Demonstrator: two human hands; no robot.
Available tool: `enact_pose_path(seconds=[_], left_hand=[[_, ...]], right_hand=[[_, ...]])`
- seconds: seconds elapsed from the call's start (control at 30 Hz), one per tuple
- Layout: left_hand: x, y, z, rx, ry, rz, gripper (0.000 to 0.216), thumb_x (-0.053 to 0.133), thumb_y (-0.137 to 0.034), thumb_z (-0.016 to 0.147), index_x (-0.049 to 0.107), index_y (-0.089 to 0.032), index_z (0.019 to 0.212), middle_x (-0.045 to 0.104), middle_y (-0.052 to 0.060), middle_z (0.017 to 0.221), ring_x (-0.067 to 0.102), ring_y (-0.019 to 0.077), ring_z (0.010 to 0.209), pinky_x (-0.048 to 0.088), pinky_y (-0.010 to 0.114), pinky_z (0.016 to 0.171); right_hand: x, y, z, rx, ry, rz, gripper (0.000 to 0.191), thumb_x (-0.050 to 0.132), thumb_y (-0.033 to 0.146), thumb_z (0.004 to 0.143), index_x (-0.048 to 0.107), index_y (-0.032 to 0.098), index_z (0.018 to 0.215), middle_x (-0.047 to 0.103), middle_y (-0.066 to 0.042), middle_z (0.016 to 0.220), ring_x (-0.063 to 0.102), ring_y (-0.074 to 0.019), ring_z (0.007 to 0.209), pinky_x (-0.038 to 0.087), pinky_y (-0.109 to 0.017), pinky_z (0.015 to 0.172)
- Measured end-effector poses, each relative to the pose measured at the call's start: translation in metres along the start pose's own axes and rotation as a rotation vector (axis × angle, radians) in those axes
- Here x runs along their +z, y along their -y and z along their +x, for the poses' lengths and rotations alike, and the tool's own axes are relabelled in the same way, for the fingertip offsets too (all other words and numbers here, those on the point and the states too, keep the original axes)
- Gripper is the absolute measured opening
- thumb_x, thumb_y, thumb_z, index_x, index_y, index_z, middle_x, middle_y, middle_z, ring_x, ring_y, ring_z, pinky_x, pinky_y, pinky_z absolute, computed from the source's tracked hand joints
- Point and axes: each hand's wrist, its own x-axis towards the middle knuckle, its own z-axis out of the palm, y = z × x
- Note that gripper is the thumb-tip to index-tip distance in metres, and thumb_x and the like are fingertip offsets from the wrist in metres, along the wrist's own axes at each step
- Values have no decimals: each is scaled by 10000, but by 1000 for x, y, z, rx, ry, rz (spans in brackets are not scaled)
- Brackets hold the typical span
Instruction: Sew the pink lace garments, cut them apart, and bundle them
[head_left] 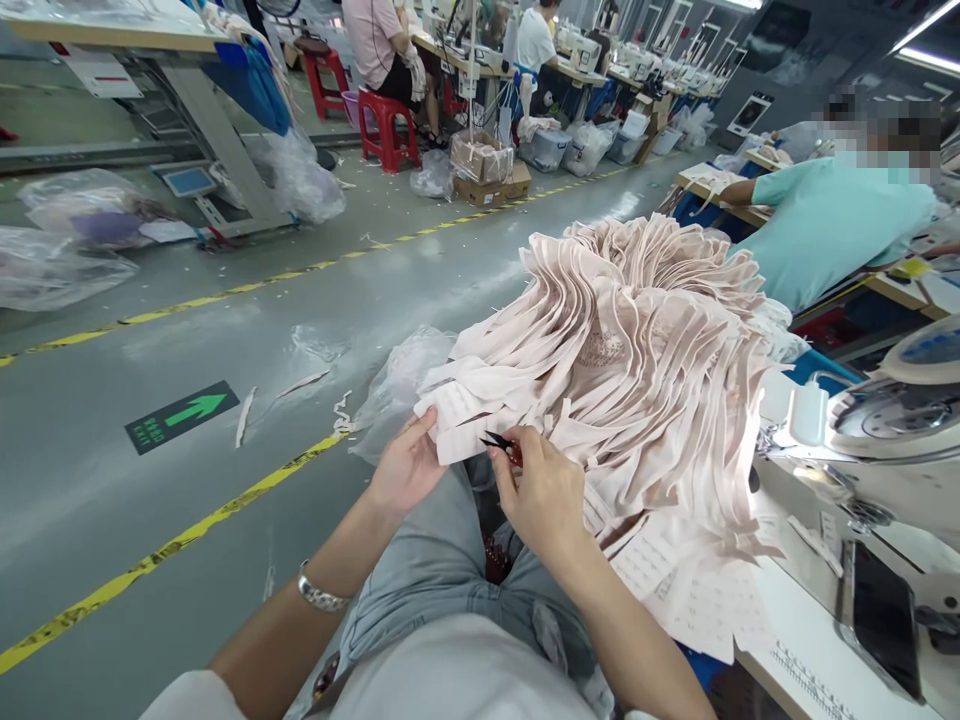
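Note:
My left hand [409, 462] pinches the end of a pale pink fabric strip [459, 425] over my lap. In my right hand [544, 495] is a small pair of thread snips [504, 446] with dark pointed blades and a reddish handle. The blades point left and lie close to the strip; whether they touch it I cannot tell. The strip runs into a large heap of pale pink garments [637, 340], layered in many folds to my right. Part of the snips' handle is hidden by my right fingers.
On my right stands a sewing machine [900, 430], with a phone [881, 615] on its table. A clear plastic bag [409, 375] lies beneath the heap's left side. Yellow tape [172, 545] and a green arrow sign [181, 415] mark the floor. A co-worker in a teal shirt [832, 225] sits beyond.

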Motion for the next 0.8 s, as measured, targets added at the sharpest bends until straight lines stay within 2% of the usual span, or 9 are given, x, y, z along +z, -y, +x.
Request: enact_pose_path(seconds=[0.13,0.27,0.4,0.5,0.57,0.67,0.8], left_hand=[[3,5,-7,-9,21,-9,374,805,-288,770,699,-169,1108,718,89,1131,622,315,1168,538,410,993],[3,7,-13,-38,12,6,381,822,-315,765,703,-168,1096,701,107,1173,603,330,1194,533,437,998],[2,17,-18,-112,88,87,523,875,-410,699,702,-179,1135,687,125,1202,591,358,1203,528,453,994],[-1,25,-15,-127,139,304,626,942,-243,586,701,-189,1161,698,106,1183,594,366,1192,527,417,981],[-4,25,-10,-99,110,387,596,936,-189,571,714,-170,1124,711,112,1146,620,354,1150,533,405,965],[-3,18,-1,-7,32,222,481,901,-293,641,724,-129,1057,717,137,1115,638,337,1120,535,412,968],[3,7,1,-65,34,-12,364,814,-329,760,717,-136,1053,717,128,1120,645,320,1114,569,402,906]], right_hand=[[2,1,5,7,-22,-67,190,470,320,1005,590,173,995,704,-18,780,672,-149,666,333,-259,540],[6,2,11,19,74,-180,137,502,290,989,587,188,954,715,-21,791,654,-153,616,273,-273,516],[11,0,15,40,147,-248,124,530,293,976,585,194,926,711,-21,754,650,-166,604,220,-277,502],[11,-3,12,51,125,-235,142,524,306,980,591,191,929,717,-21,768,652,-160,608,243,-277,506],[9,-5,8,45,62,-190,178,493,322,996,594,186,941,715,-21,769,655,-154,620,275,-272,516],[4,-6,1,17,-43,-85,241,430,339,1027,588,172,954,705,-23,769,656,-141,631,324,-256,538],[0,-4,-4,-7,-67,-61,263,402,343,1037,582,162,976,696,-31,769,659,-149,655,364,-249,569]])
